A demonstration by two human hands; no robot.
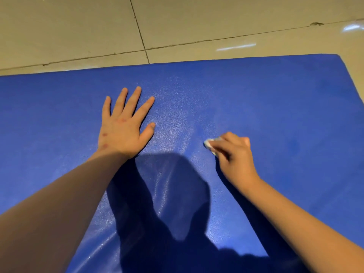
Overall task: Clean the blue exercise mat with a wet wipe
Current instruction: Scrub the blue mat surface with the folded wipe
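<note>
My L hand [124, 128] flat on mat [275, 107], fingers spread wide. R hand [235, 154] curled round wipe [210, 145], pressing it on mat. Tile floor [78, 26] beyond.

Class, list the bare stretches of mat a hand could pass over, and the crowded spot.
Bare mat runs from the right hand to the right edge, along the far edge by the tiled floor, and left of the flat left hand. Tightest: between the hands, by the wet wipe.
</note>
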